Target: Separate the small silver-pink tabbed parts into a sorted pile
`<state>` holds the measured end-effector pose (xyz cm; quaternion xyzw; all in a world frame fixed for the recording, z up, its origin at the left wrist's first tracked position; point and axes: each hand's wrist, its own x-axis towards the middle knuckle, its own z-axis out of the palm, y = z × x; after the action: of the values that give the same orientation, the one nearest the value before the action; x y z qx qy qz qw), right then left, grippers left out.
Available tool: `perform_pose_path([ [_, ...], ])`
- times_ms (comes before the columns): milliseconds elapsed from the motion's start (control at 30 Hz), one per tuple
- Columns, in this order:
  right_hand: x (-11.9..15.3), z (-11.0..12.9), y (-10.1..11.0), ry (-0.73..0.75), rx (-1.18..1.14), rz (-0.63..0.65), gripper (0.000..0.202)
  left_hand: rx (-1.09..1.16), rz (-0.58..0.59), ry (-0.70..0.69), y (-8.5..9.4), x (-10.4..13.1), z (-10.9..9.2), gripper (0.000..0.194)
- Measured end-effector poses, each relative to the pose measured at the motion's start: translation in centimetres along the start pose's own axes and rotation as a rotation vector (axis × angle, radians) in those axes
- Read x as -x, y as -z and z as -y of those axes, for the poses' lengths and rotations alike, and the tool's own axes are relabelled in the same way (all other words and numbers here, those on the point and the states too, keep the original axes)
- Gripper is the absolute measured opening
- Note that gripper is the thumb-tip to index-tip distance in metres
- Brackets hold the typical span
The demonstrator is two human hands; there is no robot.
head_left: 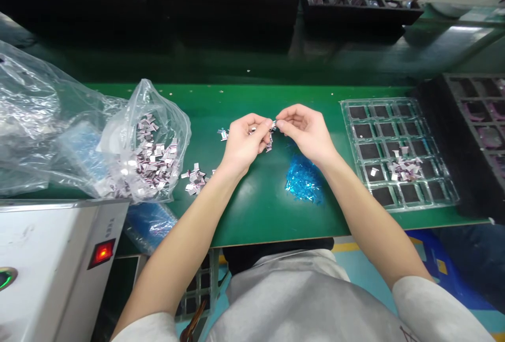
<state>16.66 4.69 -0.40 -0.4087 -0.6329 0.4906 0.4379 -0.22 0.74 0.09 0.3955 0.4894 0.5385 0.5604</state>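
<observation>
Both hands meet over the middle of the green tabletop (pixel 252 210). My left hand (pixel 246 139) is closed, its thumb and fingers pinched on a small silvery flat part (pixel 273 125). From the other side, my right hand (pixel 305 129) pinches the same part between thumb and forefinger. More such parts show partly behind my left fingers. A small pile of silvery parts (pixel 195 179) lies left of my left forearm. Beside my right wrist is a heap of blue film strips (pixel 303 180). The held part's finer details are too small to make out.
At left, a clear plastic bag (pixel 158 166) full of similar parts lies open towards me. A white machine (pixel 59 268) with a lit red switch fills the lower left. A clear compartment tray (pixel 357 147) with loose parts is at right, beside stacked black trays (pixel 437 121).
</observation>
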Motion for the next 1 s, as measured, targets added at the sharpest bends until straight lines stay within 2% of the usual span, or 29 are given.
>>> perform_pose_path([
  [167, 0.1, 0.0, 0.0, 0.067, 0.024, 0.006, 0.026, 0.018, -0.02, 0.003, -0.1, -0.1, 0.0, 0.023],
  [333, 0.1, 0.0, 0.2, 0.076, 0.128, 0.012, 0.012, 0.046, -0.108, 0.056, -0.1, -0.3, -0.1, 0.022],
  [433, 0.0, -0.5, 0.6, 0.08, 0.429, -0.047, 0.006, 0.098, -0.128, 0.105, 0.0, -0.4, -0.4, 0.021],
  [500, 0.1, -1.0, 0.7, 0.127, 0.687, -0.067, 0.015, 0.135, -0.115, 0.12, 0.0, -0.4, -0.6, 0.03],
  [567, 0.2, -1.4, 0.5, 0.173, 0.842, -0.069, 0.021, 0.156, -0.101, 0.122, 0.0, -0.3, -0.7, 0.043],
  [633, 0.2, -1.6, 0.2, 0.203, 0.861, -0.059, 0.015, 0.165, -0.091, 0.115, 0.0, -0.3, -0.8, 0.052],
  [700, 0.1, -1.8, -0.1, 0.226, 0.831, -0.025, 0.009, 0.176, -0.075, 0.098, 0.0, -0.2, -0.8, 0.053],
  [833, -0.2, -1.9, -0.6, 0.227, 0.796, 0.039, 0.008, 0.176, -0.058, 0.076, 0.1, -0.2, -0.7, 0.043],
  [1000, -0.5, -1.9, -0.6, 0.21, 0.722, 0.043, 0.009, 0.112, -0.098, 0.089, 0.2, -0.4, -0.5, 0.029],
])
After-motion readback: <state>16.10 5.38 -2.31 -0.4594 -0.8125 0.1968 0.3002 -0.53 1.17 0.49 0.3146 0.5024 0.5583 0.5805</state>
